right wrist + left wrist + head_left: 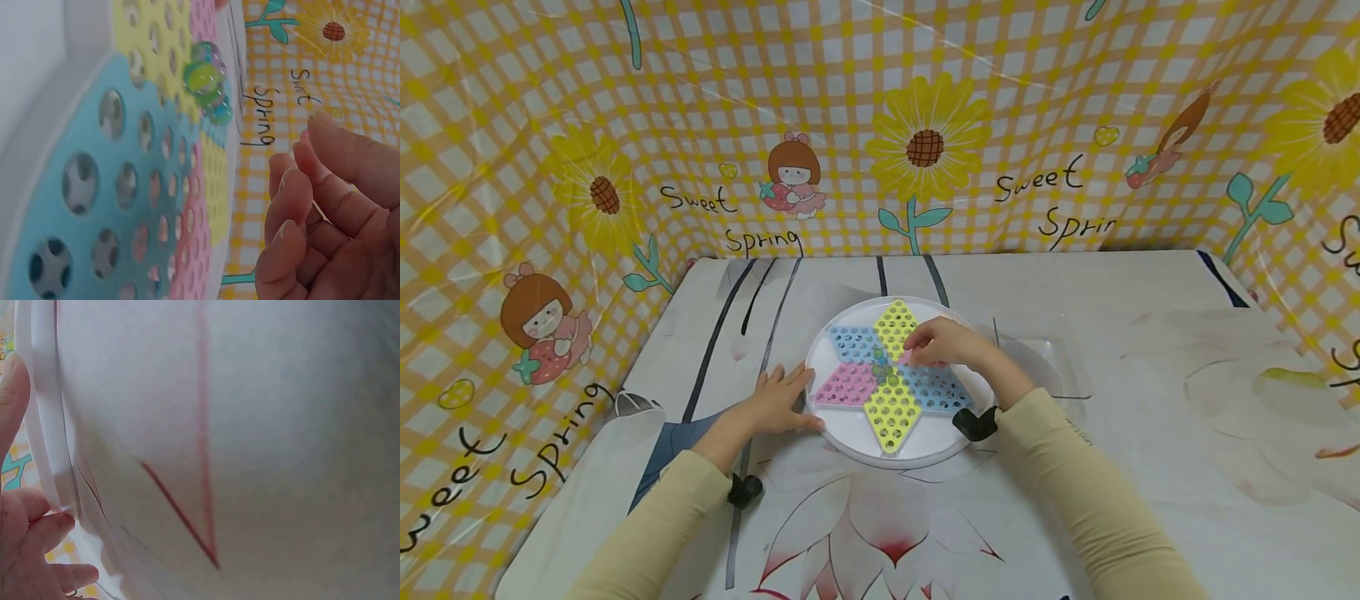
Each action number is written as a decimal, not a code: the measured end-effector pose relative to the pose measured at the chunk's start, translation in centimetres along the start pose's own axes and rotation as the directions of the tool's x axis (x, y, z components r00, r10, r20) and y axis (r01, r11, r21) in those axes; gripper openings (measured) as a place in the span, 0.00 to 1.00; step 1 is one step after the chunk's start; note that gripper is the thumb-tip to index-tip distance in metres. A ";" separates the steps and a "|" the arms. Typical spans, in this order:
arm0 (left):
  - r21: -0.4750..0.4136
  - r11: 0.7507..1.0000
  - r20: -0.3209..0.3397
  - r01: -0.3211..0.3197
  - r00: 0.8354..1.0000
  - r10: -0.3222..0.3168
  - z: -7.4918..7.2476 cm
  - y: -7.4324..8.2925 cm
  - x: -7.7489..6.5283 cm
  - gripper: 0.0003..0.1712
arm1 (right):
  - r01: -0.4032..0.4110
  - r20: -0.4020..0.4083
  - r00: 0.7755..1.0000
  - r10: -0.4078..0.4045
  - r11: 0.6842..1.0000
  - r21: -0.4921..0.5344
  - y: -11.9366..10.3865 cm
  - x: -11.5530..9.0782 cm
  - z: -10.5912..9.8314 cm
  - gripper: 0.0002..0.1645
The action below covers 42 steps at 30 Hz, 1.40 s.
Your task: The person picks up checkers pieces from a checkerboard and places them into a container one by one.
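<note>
Head view: over the game board (850, 433), the right hand (946, 342) curled with fingertips close together, any hold unclear; marbles (883, 368) sat just left of that grip; the spread left hand (777, 404) touched the rim.

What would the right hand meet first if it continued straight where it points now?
Probably the marbles clustered at the middle of the Chinese checkers board, since the right hand points that way in the head view. Its height is unclear, so it might pass above them.
</note>
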<state>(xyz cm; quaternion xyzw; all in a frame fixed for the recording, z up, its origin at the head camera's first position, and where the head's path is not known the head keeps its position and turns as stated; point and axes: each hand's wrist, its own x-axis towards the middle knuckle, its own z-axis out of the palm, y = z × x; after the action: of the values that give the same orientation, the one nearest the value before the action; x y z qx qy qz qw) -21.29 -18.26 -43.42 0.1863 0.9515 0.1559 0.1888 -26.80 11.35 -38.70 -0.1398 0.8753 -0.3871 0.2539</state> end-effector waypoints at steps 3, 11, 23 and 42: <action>0.001 1.000 0.001 0.001 1.000 -0.001 -0.1 0.1 0.0 0.54 | -0.014 0.006 1.000 0.014 1.000 0.000 0.0 0.4 0.8 0.15; 0.005 1.000 0.003 0.002 1.000 -0.002 -0.1 0.1 0.0 0.54 | -0.071 0.012 0.997 0.071 0.996 -0.046 0.0 1.0 2.4 0.13; 0.008 1.000 0.000 -0.002 1.000 0.002 -0.2 0.1 -0.1 0.53 | -0.098 0.012 0.995 0.100 0.990 -0.099 0.3 1.5 3.5 0.08; 0.009 1.000 -0.004 -0.004 1.000 0.004 0.0 0.1 -0.1 0.53 | -0.139 -0.033 0.990 0.136 0.980 -0.143 0.0 1.9 4.2 0.07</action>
<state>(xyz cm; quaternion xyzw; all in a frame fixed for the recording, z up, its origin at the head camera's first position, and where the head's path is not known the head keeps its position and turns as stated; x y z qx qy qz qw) -21.25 -18.23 -43.34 0.1886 0.9522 0.1522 0.1859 -26.10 7.93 -41.71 -0.0926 0.9116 -0.3056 0.2588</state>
